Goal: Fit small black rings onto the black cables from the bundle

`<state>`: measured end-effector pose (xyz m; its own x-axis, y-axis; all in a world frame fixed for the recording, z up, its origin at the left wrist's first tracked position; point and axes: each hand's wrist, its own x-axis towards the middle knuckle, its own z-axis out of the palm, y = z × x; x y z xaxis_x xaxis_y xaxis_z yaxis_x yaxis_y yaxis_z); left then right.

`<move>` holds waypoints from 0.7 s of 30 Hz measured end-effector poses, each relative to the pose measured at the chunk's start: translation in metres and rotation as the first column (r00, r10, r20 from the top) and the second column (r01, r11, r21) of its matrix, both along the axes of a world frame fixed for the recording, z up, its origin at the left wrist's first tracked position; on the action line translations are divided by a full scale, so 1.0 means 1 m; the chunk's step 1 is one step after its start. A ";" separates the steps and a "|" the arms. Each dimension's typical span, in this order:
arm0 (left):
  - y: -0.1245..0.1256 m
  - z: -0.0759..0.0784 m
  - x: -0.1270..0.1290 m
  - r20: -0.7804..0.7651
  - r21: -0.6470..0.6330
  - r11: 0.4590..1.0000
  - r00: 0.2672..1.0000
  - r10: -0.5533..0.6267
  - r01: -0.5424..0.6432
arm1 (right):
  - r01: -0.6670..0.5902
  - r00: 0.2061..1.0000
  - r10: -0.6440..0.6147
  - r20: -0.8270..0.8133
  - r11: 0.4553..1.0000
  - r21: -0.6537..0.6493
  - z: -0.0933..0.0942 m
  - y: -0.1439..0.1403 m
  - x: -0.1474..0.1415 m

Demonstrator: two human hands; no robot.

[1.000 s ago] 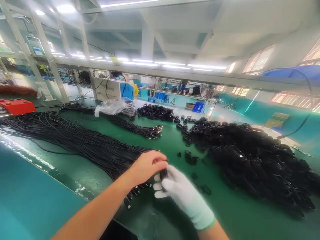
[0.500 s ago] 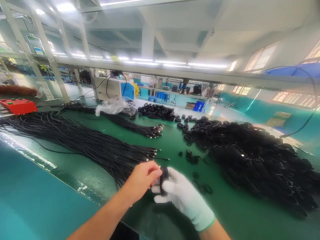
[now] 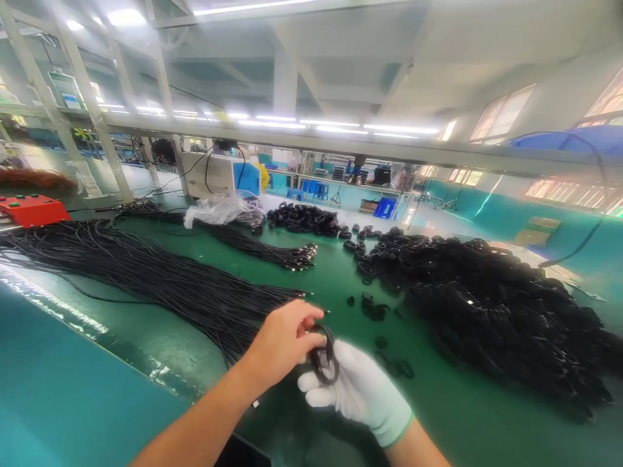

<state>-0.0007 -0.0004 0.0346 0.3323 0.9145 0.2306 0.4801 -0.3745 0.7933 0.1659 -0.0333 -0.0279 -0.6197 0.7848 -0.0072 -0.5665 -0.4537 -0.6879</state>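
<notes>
While both hands meet low over a green bench (image 3: 311, 285), a small black cable coil (image 3: 323, 359) sits between them, held just above the surface. The bare left hand (image 3: 282, 340) pinches the coil's upper edge with its fingertips; the white-gloved right hand (image 3: 357, 389) cups it from below, fingers curled under the loop. Just beyond the left hand, touching the bench, lies a wide sheaf of straight black cables (image 3: 146, 275), its plug ends pointing toward the hands. A second, thinner sheaf (image 3: 263, 250) stretches farther out, well apart from the first. Near the right hand, a few loose coils (image 3: 374, 308) are scattered on the bench, and beyond them, to the right, a large heap of finished coils (image 3: 491, 311) spreads across the surface. A smaller heap (image 3: 304, 218) lies farther away, next to a crumpled plastic bag (image 3: 217, 209). Far off to the left sits a red box (image 3: 32, 209), and behind the bag a white machine (image 3: 214, 172).
</notes>
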 end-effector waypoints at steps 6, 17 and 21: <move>0.005 0.013 -0.016 0.108 -0.053 0.989 0.984 0.143 -0.137 | 0.043 0.995 -0.041 -0.089 0.999 0.016 0.014 0.005 0.013; -0.004 -0.005 0.003 0.130 -0.081 0.997 0.991 0.017 -0.007 | 0.053 0.998 -0.056 -0.032 0.995 -0.088 0.011 0.004 0.008; -0.004 -0.006 0.000 0.104 -0.064 0.998 0.995 0.007 -0.001 | 0.048 0.996 -0.055 -0.069 0.994 -0.095 0.017 0.005 0.010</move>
